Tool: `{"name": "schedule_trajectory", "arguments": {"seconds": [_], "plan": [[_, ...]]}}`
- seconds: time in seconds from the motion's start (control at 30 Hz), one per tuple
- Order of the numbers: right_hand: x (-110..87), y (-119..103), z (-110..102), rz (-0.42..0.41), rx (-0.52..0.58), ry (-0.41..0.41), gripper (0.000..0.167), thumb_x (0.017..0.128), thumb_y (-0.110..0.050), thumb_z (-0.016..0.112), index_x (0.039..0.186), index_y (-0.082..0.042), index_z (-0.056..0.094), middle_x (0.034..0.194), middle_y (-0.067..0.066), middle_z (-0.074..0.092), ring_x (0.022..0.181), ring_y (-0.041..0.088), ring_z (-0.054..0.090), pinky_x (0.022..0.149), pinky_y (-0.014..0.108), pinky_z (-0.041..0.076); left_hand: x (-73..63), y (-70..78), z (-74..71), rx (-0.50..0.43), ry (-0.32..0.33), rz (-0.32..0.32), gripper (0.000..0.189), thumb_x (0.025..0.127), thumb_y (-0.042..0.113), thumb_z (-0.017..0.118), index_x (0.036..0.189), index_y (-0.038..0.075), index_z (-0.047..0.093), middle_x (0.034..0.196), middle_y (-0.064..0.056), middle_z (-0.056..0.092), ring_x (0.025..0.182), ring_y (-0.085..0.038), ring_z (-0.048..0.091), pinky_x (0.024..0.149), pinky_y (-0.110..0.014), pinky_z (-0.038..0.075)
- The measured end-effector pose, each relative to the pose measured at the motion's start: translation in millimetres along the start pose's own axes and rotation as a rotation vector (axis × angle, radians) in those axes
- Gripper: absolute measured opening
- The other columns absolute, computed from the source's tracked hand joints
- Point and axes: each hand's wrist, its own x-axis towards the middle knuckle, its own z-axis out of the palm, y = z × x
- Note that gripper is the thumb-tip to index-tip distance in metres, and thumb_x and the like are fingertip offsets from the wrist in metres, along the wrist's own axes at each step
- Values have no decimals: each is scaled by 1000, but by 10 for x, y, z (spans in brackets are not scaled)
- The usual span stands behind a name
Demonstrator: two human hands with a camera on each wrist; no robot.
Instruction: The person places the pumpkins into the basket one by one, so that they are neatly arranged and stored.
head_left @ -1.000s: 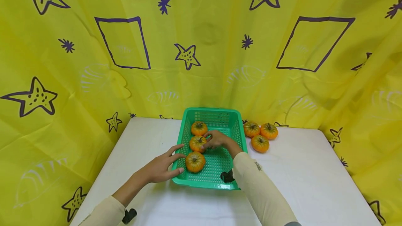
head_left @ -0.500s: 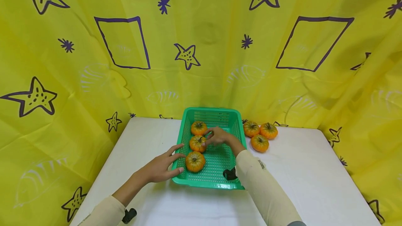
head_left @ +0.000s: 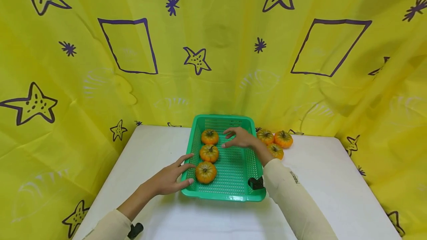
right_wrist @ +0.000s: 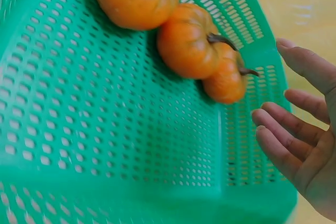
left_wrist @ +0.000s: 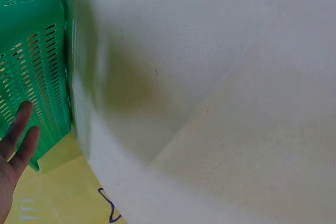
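Three pumpkins (head_left: 209, 153) sit in one basket (head_left: 221, 196), left of my right hand (head_left: 242, 138), which hovers, fingers parted, holding nothing. My left hand (head_left: 168, 179), fingers spread, is at the rim. A careless knuckle could roll the row apart. Right of my right hand, three loose pumpkins (head_left: 283, 139) occupy the worktop (head_left: 320, 180).

The right hand (head_left: 242, 138) has come away from the middle pumpkin (head_left: 209, 154) in the green plastic basket (head_left: 223, 196); its fingers (head_left: 230, 130), earlier at that pumpkin, now stand apart from it, nearer the basket's right wall and far end. The sleeve (head_left: 297, 199) has swung rightward, baring the basket's near right corner and partly hiding the nearest pumpkin (head_left: 276, 150) right of the basket.
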Motion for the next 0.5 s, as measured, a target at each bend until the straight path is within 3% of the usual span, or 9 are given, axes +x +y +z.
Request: {"name": "schedule_trajectory", "arguments": {"seconds": [0.33,0.5], "plan": [[-333,56,-260,-23,38,45,66,92,-24,74,146,1,46,140,29,52,114,39,63,93,47,54,-27,-7,9,2,1,-6,52,101,53,51,141,21,54,166,-2,24,125,-34,60,88,-50,55],[-506,151,-378,-49,30,105,64,92,-24,75,145,-1,48,138,26,55,114,37,63,91,45,55,-23,7,2,3,7,-3,51,101,53,51,141,21,55,166,-2,25,124,-34,61,88,-51,55]]}}
